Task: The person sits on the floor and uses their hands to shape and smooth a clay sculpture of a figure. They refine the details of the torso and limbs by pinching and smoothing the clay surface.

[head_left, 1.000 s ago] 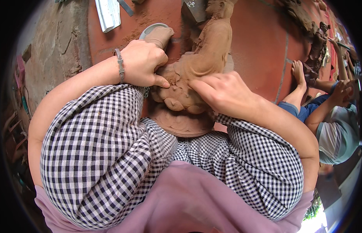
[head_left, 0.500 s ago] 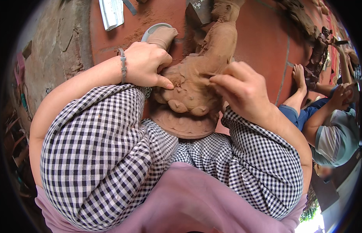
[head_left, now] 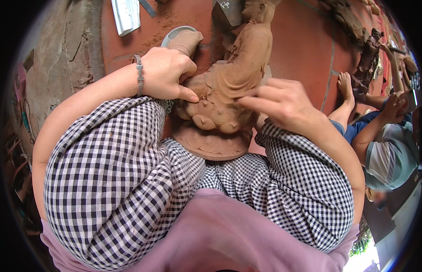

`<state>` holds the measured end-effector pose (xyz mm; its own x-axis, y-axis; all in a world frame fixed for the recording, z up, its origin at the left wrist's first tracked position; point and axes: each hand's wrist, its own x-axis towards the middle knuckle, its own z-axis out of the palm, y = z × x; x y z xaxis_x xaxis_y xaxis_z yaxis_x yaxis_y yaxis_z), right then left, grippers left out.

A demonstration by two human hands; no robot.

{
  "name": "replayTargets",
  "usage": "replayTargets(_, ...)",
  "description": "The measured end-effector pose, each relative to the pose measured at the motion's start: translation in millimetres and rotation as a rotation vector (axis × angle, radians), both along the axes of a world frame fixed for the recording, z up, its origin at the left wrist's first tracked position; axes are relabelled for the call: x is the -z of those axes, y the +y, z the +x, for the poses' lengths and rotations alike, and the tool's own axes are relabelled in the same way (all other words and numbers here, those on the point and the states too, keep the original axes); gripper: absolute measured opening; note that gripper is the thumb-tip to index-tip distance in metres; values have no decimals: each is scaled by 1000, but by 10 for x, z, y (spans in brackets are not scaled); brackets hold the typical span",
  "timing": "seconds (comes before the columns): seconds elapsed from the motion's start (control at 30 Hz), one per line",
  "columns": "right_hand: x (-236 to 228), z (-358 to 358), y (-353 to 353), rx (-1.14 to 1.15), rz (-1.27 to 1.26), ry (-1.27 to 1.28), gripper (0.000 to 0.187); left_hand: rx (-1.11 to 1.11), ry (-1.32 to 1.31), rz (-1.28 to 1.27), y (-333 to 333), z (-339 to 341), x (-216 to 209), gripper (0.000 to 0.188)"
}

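a brown carved statue (head_left: 254, 56) lies between the two hands, its head pointing away from the person and its round base (head_left: 215, 147) down between the checked trouser legs (head_left: 113, 181). the left hand (head_left: 166, 73) grips the statue's left side, thumb pressed on the carving, fingers curled. the right hand (head_left: 286, 103) is at its right side, fingers bent close together; whether they pinch anything i cannot tell. red tiles (head_left: 299, 54) show beyond.
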<state>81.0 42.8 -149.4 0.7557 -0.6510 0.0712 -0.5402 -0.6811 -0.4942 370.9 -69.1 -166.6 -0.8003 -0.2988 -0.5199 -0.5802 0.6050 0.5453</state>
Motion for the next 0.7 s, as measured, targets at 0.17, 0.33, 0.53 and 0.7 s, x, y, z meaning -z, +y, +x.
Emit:
replayTargets(0.17,84,-38,-74,-75,16,27,36,1,18,-6,13,11,33,57)
replayTargets(0.33,18,-254,-170,-38,2,71,40,-1,2,5,12,28,42,59)
replayTargets(0.53,122,52,-64,-61,92,-36,37,4,31,6,12,32,73,59)
replayTargets(0.7,35,-373,-226,-44,32,123,35,-7,9,38,5,34,34,59)
